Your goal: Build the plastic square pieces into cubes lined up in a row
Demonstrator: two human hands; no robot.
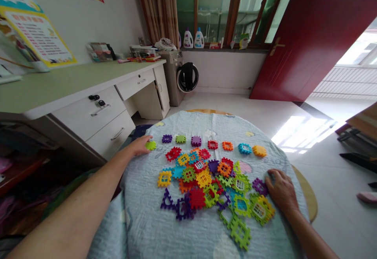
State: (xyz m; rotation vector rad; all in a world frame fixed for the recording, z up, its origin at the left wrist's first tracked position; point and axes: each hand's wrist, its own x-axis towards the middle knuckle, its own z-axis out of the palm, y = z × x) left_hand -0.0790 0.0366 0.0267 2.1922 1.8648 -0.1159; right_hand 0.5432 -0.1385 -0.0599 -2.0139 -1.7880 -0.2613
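Note:
At the left end of a row of plastic interlocking blocks, my left hand (141,146) has its fingers on a lime-green block (151,145). To its right the row runs on with a dark purple block (167,138), a green block (180,139), a purple block (196,141), then red, orange, blue and a yellow block (259,151). My right hand (282,190) rests on the cloth with fingers loosely spread, beside a purple frame block (260,186) at the pile's right edge. Mixed blocks lie heaped mid-table, among them a solid red block (197,198) and a purple triangle (167,199).
A pale blue cloth (144,219) covers the round table. Left stands a desk (73,79) with drawers. Farther back are a washing machine (173,78) with its door open, detergent bottles (199,38) on the sill, and a red door (309,35).

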